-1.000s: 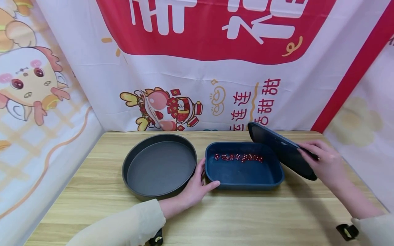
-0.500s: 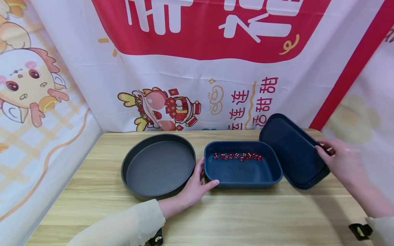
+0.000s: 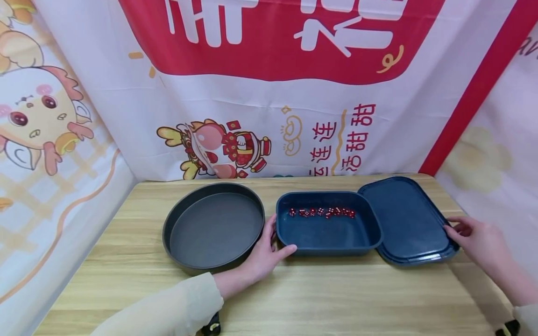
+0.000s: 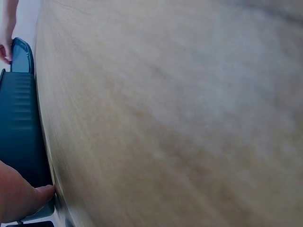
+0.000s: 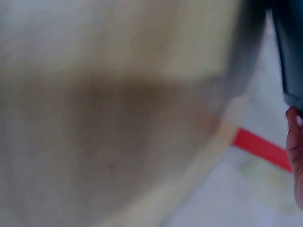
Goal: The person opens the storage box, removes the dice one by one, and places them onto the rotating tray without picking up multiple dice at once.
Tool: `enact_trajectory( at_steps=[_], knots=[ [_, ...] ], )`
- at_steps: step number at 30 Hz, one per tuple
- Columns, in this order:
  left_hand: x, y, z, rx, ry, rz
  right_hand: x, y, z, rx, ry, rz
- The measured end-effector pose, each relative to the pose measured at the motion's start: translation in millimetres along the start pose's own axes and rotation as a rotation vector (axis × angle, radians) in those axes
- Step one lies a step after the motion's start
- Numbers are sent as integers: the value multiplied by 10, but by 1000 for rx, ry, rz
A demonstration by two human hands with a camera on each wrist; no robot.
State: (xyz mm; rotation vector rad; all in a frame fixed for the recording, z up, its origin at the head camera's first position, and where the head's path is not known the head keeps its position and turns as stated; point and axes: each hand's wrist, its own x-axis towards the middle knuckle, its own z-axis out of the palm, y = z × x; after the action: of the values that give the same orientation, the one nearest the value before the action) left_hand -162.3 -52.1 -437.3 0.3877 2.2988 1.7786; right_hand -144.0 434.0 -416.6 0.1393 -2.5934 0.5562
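Note:
A dark blue rectangular box (image 3: pixel 328 235) stands on the table with a row of small red dice (image 3: pixel 321 212) in it. My left hand (image 3: pixel 262 259) rests against its near left corner, thumb along the front wall and fingers at the left side. In the left wrist view the thumb (image 4: pixel 40 191) lies low on the box wall. Right of the box, the matching blue lid (image 3: pixel 407 221) lies low, slightly tilted, its left edge by the box rim. My right hand (image 3: pixel 479 238) pinches the lid's right edge between thumb and fingers.
A round dark grey pan (image 3: pixel 216 228) stands to the left, close beside my left hand. The wooden table (image 3: pixel 319 298) ends at a printed cloth backdrop (image 3: pixel 235 102) behind, with more cloth at both sides.
The lid has swung from nearly upright over the box's right end down to the right, inner face now turned up. My right hand moved right and down with it; my left hand stayed.

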Motion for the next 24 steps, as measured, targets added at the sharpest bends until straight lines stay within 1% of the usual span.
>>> enact_trajectory(
  at_steps=[4,7,10,16,18,20,24],
  knots=[
    [13,-21,-4,17,-3,-4,-97,173,94,40,-32,-11],
    [20,-31,-1,23,-5,-3,-138,252,136,49,-83,4],
    [17,-29,-2,20,-5,-1,-155,291,162,46,-124,18],
    [3,-9,-18,14,-3,-5,-142,312,177,38,-220,-7],
    [5,-5,-19,10,-4,-5,-133,318,177,30,-267,13],
    [8,-4,-19,8,-6,-5,-121,323,175,22,-308,52],
    [18,-8,-13,8,-7,-4,-97,338,174,2,-359,96]
  ],
)
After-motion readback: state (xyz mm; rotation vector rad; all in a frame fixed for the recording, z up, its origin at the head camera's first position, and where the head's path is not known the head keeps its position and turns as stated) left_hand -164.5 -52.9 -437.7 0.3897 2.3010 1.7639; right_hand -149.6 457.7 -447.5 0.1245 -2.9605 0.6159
